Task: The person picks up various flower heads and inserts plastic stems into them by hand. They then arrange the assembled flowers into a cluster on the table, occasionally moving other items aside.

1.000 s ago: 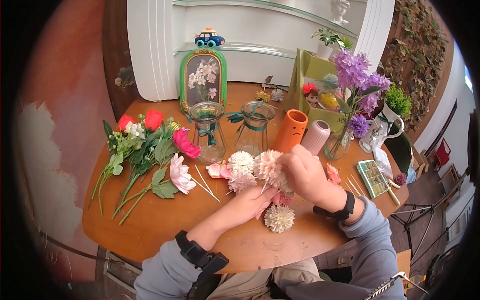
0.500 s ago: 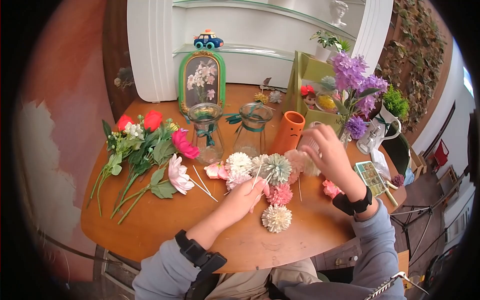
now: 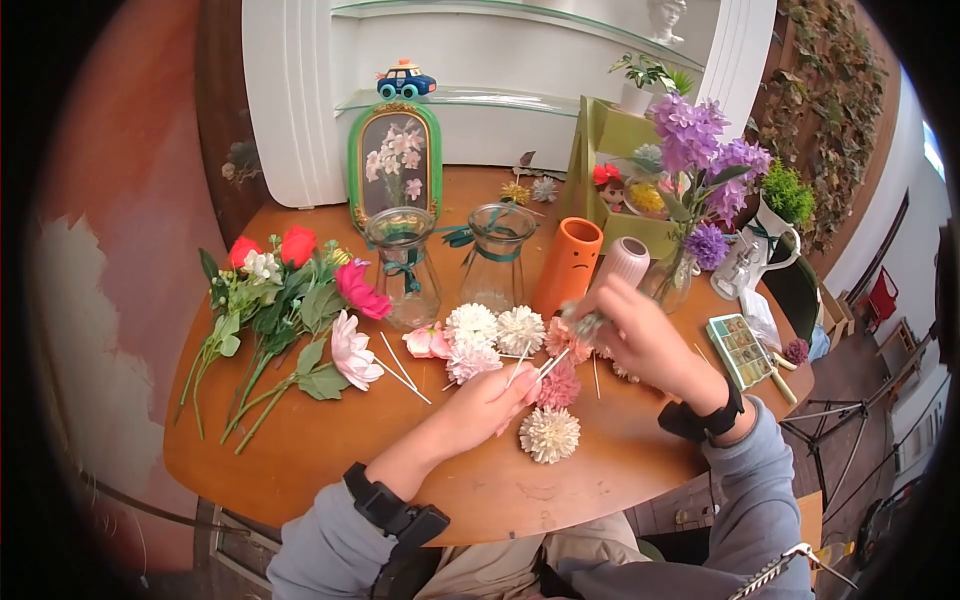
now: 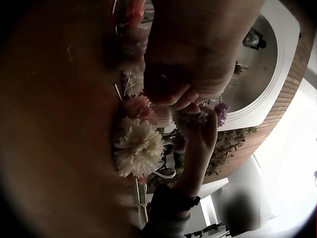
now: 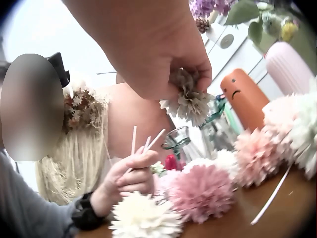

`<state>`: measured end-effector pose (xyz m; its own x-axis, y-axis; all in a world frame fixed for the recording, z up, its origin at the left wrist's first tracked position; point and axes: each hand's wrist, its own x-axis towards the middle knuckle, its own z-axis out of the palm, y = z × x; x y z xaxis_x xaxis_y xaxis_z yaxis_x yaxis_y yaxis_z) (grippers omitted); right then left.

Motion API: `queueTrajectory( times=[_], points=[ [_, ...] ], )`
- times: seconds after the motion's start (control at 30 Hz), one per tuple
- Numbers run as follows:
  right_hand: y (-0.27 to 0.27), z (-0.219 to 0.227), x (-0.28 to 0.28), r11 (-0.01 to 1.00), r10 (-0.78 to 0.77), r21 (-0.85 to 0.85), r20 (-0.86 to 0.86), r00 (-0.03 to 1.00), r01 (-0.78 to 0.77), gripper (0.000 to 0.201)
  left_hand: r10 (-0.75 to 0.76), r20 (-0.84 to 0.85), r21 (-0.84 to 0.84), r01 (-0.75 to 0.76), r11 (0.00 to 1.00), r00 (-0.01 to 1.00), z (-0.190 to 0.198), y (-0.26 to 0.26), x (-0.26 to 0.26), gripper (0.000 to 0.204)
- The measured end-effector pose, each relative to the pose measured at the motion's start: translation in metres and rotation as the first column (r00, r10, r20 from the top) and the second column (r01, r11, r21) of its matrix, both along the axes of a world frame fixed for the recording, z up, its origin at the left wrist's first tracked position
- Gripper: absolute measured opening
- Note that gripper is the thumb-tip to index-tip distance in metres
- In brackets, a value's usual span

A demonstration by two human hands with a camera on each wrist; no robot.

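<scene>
My left hand pinches several thin white sticks, their bare ends pointing up. To its right, my right hand grips a grey-blue pompom flower head from above, just over the sticks' tips. Below and around the hands lie other pompom heads: a deep pink one, a cream one at the front, a peach one, and white ones near the glass vases. Part of the grey-blue head is hidden behind my right fingers.
Two glass vases with green ribbons stand behind the flowers, beside an orange vase and a ribbed pink vase. Long-stemmed flowers lie at left. A lidded case and purple flowers in glass stand right.
The right hand moved a pale peach flower head from beside the left hand rightward and let it go. It came back and took the grey-blue head. The left hand kept its sticks.
</scene>
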<state>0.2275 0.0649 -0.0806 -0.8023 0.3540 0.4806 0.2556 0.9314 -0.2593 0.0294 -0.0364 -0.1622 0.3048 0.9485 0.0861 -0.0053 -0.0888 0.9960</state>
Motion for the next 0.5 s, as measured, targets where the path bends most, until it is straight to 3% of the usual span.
queueTrajectory(
  times=[0.07, 0.17, 0.27, 0.3, 0.5],
  points=[
    [0.009, -0.003, 0.006, 0.989, -0.086, 0.123, -0.015, 0.996, 0.087, 0.025, 0.067, -0.036, 0.037, -0.066, 0.997, 0.997, 0.002, 0.0, 0.0, 0.031],
    [0.02, -0.008, 0.02, 0.946, -0.206, 0.271, 0.07, 0.976, 0.18, 0.031, 0.348, -0.286, 0.328, -0.25, 0.911, 0.893, 0.002, 0.001, -0.001, 0.023],
    [0.022, -0.011, 0.034, 0.931, -0.245, 0.302, 0.098, 0.964, 0.206, 0.037, 0.522, -0.393, 0.313, -0.424, 0.85, 0.757, -0.005, 0.004, -0.002, 0.017],
    [0.023, -0.012, 0.038, 0.918, -0.273, 0.313, 0.049, 0.961, 0.244, 0.033, 0.514, -0.422, 0.254, -0.447, 0.858, 0.747, -0.001, 0.001, -0.002, 0.02],
    [0.037, 0.007, 0.072, 0.704, -0.552, 0.42, -0.184, 0.813, 0.573, 0.019, 0.668, -0.348, 0.529, -0.45, 0.719, 0.658, 0.0, 0.002, 0.0, 0.033]
  ],
)
